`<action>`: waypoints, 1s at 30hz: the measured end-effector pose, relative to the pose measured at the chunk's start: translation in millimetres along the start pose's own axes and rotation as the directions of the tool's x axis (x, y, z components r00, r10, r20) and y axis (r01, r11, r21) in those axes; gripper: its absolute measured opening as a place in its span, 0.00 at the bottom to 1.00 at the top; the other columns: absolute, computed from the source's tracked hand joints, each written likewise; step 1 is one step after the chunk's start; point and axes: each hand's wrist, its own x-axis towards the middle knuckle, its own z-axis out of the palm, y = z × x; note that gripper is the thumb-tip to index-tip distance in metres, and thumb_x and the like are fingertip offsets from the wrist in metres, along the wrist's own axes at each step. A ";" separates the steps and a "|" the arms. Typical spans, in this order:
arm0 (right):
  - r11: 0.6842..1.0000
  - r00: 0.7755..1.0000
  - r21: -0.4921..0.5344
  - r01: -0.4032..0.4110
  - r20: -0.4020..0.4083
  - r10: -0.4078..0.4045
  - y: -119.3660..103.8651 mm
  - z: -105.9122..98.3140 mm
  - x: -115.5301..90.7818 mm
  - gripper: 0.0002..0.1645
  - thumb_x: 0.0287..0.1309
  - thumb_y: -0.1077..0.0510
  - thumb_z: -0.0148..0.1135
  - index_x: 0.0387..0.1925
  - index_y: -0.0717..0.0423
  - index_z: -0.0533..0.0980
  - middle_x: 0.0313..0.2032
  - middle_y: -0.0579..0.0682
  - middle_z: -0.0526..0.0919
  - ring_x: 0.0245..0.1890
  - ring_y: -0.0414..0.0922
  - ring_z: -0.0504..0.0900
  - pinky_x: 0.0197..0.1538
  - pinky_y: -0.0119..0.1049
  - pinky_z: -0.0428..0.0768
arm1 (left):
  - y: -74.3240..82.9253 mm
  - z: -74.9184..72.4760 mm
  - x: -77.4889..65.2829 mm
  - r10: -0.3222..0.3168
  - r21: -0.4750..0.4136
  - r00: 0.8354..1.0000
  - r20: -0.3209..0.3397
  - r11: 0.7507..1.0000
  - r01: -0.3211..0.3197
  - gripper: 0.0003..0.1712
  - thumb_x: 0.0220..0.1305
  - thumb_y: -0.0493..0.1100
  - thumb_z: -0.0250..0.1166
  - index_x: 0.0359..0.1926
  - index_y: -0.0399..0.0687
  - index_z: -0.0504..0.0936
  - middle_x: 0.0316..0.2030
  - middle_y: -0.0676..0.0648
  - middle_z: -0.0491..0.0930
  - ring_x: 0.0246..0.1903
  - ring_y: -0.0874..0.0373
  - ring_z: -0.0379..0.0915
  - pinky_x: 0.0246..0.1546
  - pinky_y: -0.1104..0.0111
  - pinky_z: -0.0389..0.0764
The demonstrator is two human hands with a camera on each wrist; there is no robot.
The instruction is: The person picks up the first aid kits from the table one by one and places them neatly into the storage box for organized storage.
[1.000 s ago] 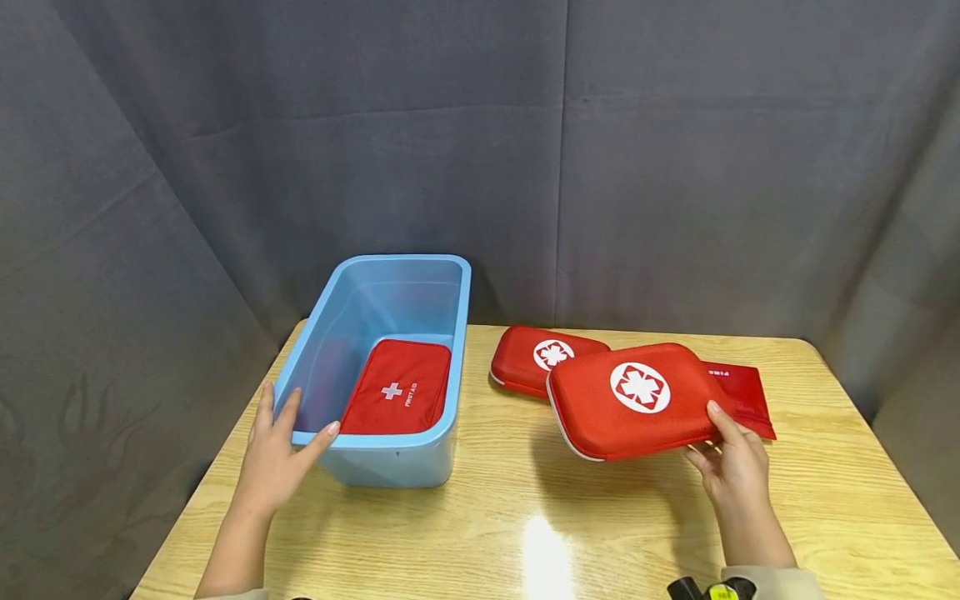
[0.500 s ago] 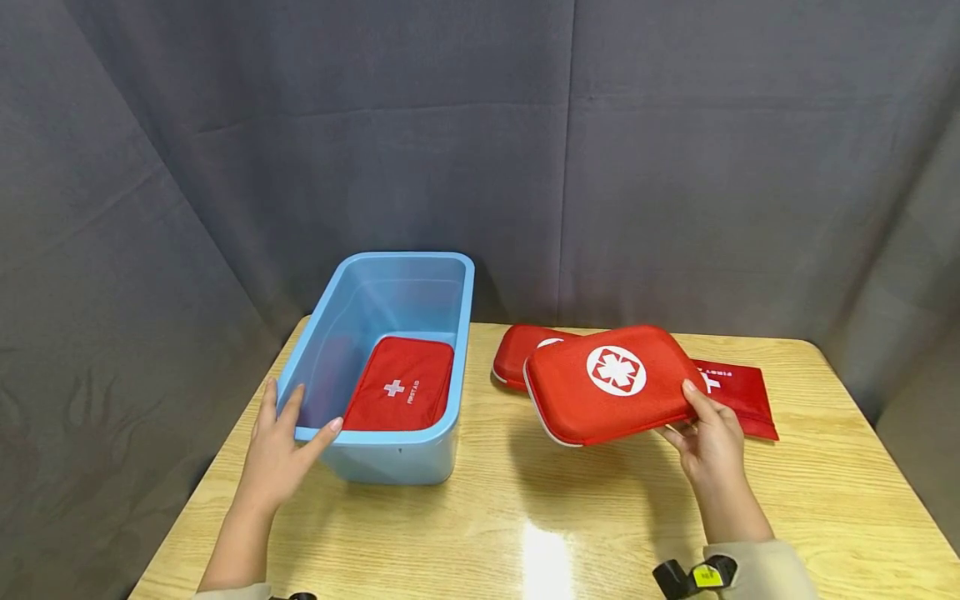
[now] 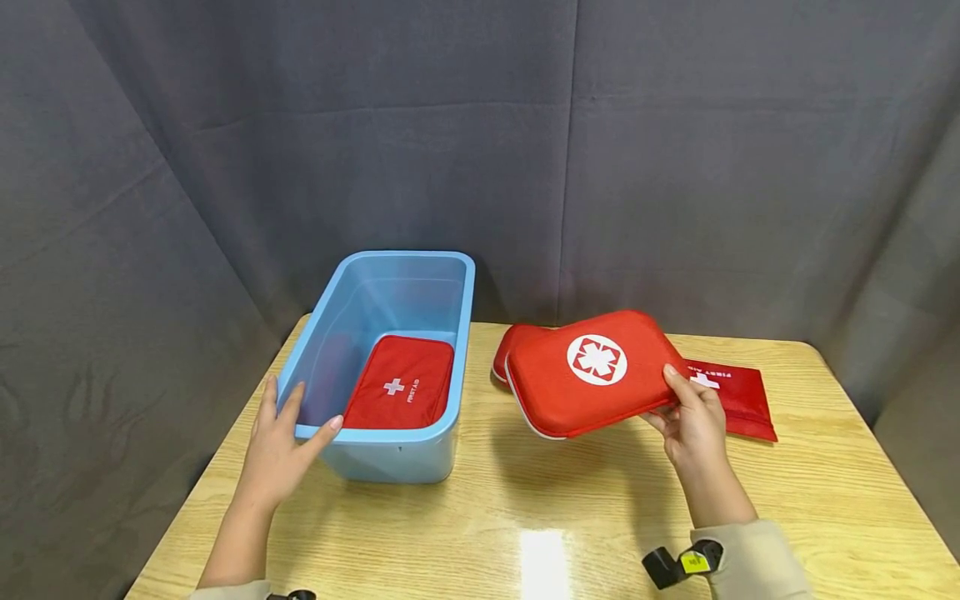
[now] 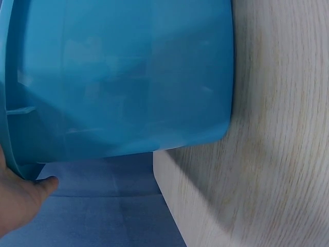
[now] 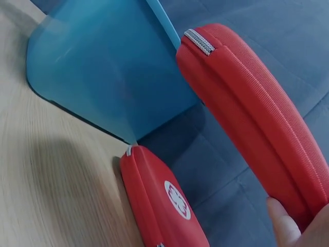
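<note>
In the head view, my right hand (image 3: 696, 421) grips the right end of a red hard-shell first aid case (image 3: 585, 379), thumb on top and fingers beneath. The case hangs tilted above the table, its white cross emblem facing up. Its zippered side shows in the right wrist view, with the thumb at its lower end. My left hand (image 3: 273, 454) rests at the near left corner of a blue plastic bin (image 3: 401, 435), fingers spread and fairly straight over the rim. Inside the bin lies a flat red first aid pouch (image 3: 405, 392) with white lettering.
A second red case (image 5: 162, 198) lies on the wooden table (image 3: 450, 533), partly hidden behind the held one in the head view. Farther right is a flat red first aid pouch (image 3: 738, 400). A grey curtain (image 3: 450, 150) hangs behind the table.
My right hand has carried the red case left and slightly up, covering more of the second case and uncovering more of the pouch at right. My left hand stays at the bin's corner.
</note>
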 end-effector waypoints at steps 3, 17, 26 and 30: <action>1.000 1.000 0.002 -0.001 0.004 0.001 2.2 4.1 -0.4 0.16 0.46 0.61 0.63 0.32 0.56 0.63 0.18 0.48 0.76 0.13 0.41 0.74 0.22 0.41 0.77 | -0.2 0.6 -0.1 0.001 -0.003 1.000 -0.002 1.000 -0.001 0.44 0.54 0.60 0.54 0.62 0.35 0.54 0.64 0.36 0.32 0.59 0.34 0.37 0.47 0.39 0.51; 1.000 1.000 -0.012 0.004 0.031 -0.004 13.4 27.2 -0.8 0.16 0.47 0.59 0.62 0.33 0.55 0.63 0.21 0.47 0.77 0.18 0.41 0.78 0.23 0.42 0.77 | 0.5 0.6 -0.4 0.007 0.002 1.000 -0.008 1.000 -0.007 0.44 0.54 0.60 0.55 0.62 0.35 0.54 0.64 0.36 0.33 0.59 0.34 0.37 0.47 0.39 0.51; 0.998 0.999 -0.064 0.010 0.047 -0.007 20.1 45.4 -0.6 0.19 0.48 0.57 0.62 0.33 0.52 0.60 0.22 0.46 0.75 0.17 0.40 0.77 0.23 0.39 0.77 | 0.0 -0.2 -1.1 0.011 -0.002 1.000 -0.015 1.000 -0.011 0.44 0.54 0.60 0.55 0.62 0.35 0.54 0.64 0.36 0.33 0.59 0.33 0.37 0.47 0.39 0.51; 0.998 0.998 -0.065 -0.003 0.056 0.007 22.9 51.8 0.9 0.19 0.48 0.57 0.62 0.34 0.53 0.59 0.24 0.47 0.75 0.19 0.41 0.77 0.24 0.41 0.77 | -0.3 -0.4 -1.3 0.013 0.000 1.000 -0.016 1.000 -0.013 0.44 0.54 0.60 0.55 0.62 0.35 0.54 0.64 0.35 0.33 0.59 0.33 0.38 0.47 0.39 0.51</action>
